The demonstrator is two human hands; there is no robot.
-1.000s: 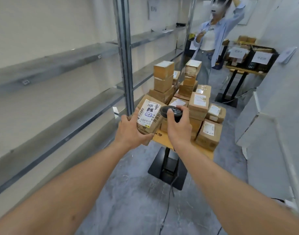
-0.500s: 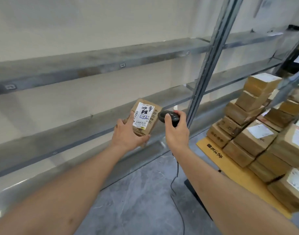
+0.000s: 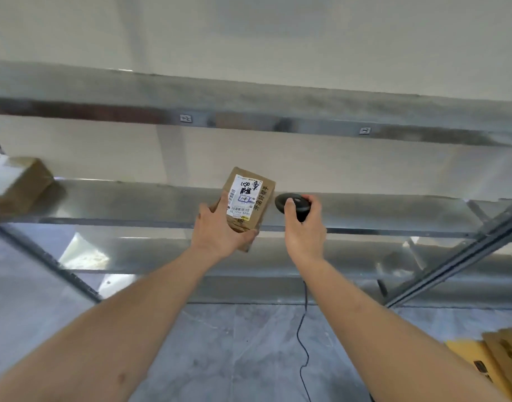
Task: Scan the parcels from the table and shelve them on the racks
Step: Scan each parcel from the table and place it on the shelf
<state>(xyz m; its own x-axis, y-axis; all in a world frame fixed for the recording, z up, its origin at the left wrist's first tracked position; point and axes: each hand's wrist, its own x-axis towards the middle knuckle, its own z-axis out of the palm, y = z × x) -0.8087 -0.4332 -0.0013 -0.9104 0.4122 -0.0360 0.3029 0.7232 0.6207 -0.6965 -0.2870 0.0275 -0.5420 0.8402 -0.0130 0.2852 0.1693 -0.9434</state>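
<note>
Left hand (image 3: 217, 236) grips parcel (image 3: 248, 206) from below, label up, held in the air just before the middle shelf (image 3: 133, 203). Right hand (image 3: 304, 224) wraps the scanner (image 3: 292, 205), just right of the parcel. Risks: one-handed hold could slip during placement; trailing cable (image 3: 302, 338) may snag the rack's lower edge.

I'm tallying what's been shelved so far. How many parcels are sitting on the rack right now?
1. A parcel sits on the middle shelf at the far left, partly cut off by the frame edge. The box in the left hand isn't shelved yet. More may lie out of view.
</note>
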